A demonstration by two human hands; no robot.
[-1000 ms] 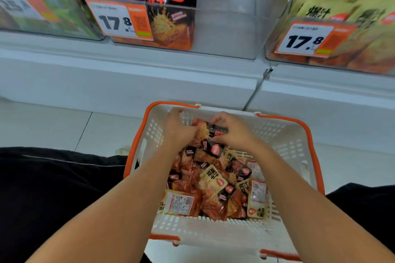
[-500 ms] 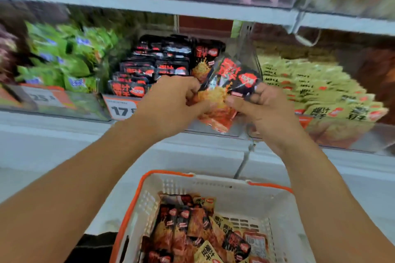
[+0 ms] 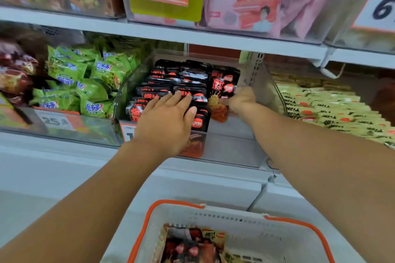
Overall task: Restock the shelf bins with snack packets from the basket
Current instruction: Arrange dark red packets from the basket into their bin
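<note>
Bin (image 3: 265, 83) R side free; L hand (image 3: 164, 117) flat on black packets (image 3: 171, 83), R hand (image 3: 241, 100) gripping packet (image 3: 222, 89).

Two bare forearms reach up from the bottom corners of the view, with no sleeve, cuff or glove on either as far as the edges show. The left hand (image 3: 164, 121) is sharp enough to show a short, plain thumbnail and no ring or watch at the wrist. The right hand (image 3: 242, 100) is blurred, so its fingers cannot be told apart, and its wrist looks just as unadorned
</note>
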